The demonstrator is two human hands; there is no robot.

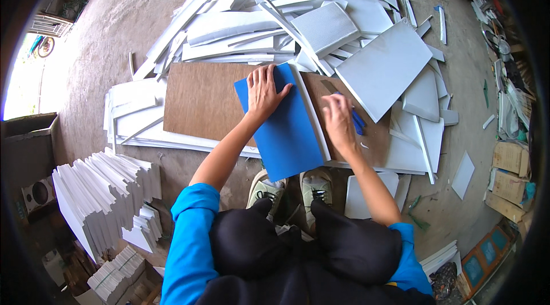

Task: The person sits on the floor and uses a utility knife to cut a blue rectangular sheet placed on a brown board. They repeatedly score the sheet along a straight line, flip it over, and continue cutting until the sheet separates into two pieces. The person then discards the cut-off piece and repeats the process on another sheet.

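My left hand (264,94) lies flat with spread fingers on the upper part of a blue rectangular sheet (292,139). A white strip (311,111) shows along the sheet's right edge. The sheet lies slanted over a brown wooden board (200,99), its near end reaching past the board above my shoes. My right hand (339,119) is just right of the sheet, its fingers bent and blurred by motion. Beside and partly behind it is a tool with blue handles (358,123). A flat, dull blade (328,85) shows beyond the fingers; whether it belongs to that tool I cannot tell.
A heap of white panel offcuts (240,30) spreads beyond the board. One large white panel (384,70) overlaps the board's right side. Stacked white sheets (103,196) stand at lower left. Cardboard boxes (510,170) line the right. My shoes (266,190) are close to the board.
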